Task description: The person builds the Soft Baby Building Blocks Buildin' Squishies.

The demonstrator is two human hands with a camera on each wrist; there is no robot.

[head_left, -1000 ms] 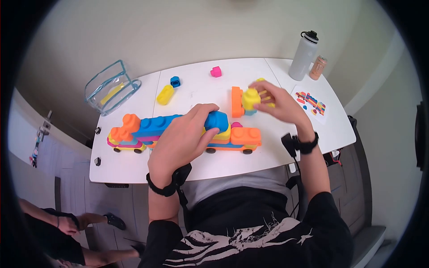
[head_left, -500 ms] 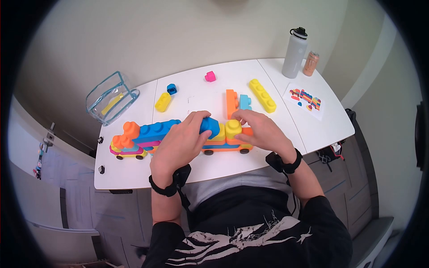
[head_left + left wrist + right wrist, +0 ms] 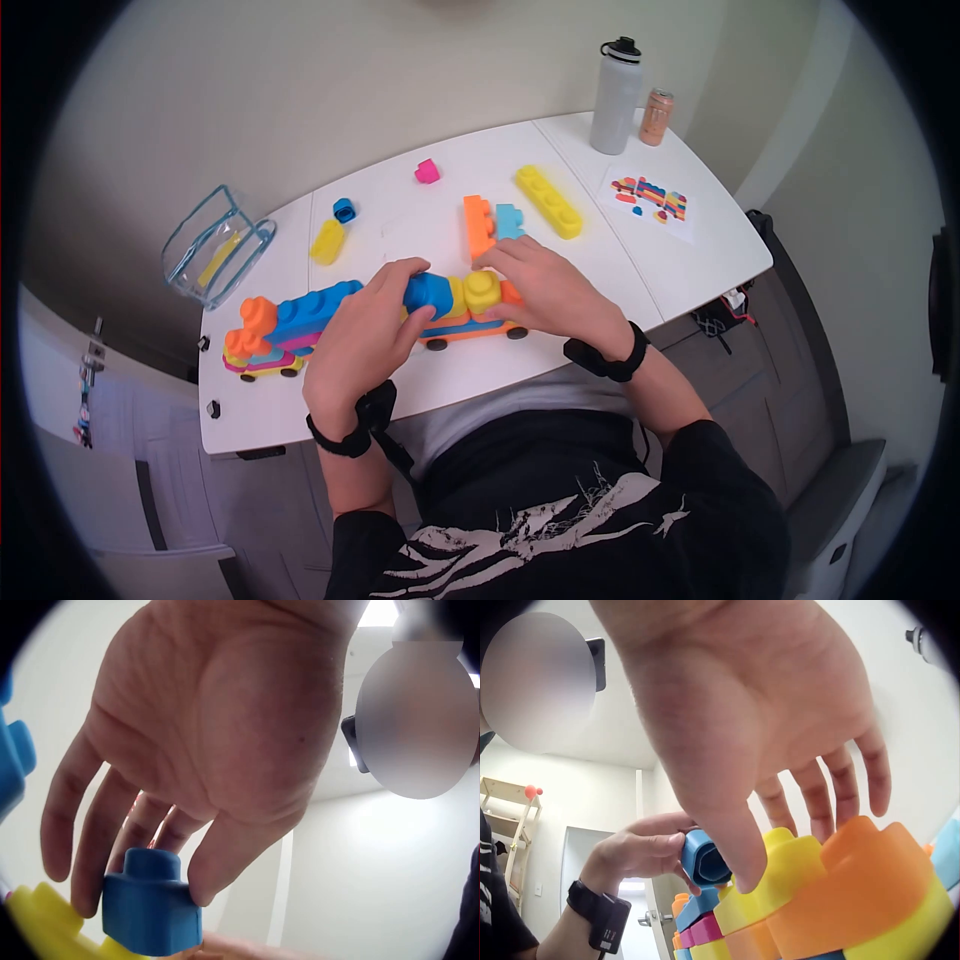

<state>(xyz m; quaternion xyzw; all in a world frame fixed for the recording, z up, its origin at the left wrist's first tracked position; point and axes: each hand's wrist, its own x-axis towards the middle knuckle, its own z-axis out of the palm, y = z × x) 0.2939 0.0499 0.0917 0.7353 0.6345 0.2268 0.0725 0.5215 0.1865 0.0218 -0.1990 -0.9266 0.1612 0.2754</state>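
Observation:
My left hand [image 3: 362, 335] pinches a blue block [image 3: 154, 919] between thumb and fingers, above the middle of a long toy vehicle built of blocks. The right wrist view shows this blue block [image 3: 705, 859] tilted, its hollow underside visible. My right hand [image 3: 550, 290] has thumb and fingers around a yellow block [image 3: 482, 288] at the vehicle's right end, beside an orange block [image 3: 855, 889]. Leftward along the vehicle runs a long blue block [image 3: 315, 310], then orange blocks [image 3: 258, 318] at the left end. Part of the vehicle's middle is hidden behind my left hand.
Beyond the vehicle stand an orange block [image 3: 477, 225] and a light blue block [image 3: 509, 220]. A long yellow block [image 3: 550, 203], a pink block [image 3: 427, 171], a small blue block [image 3: 344, 210], a clear bag [image 3: 215, 250], a picture sheet [image 3: 650, 205], a bottle [image 3: 615, 105] and a can [image 3: 656, 118] surround them.
My right hand has brought the yellow block from over the table's right side down onto the vehicle's right end. The left hand keeps its grip on the blue block.

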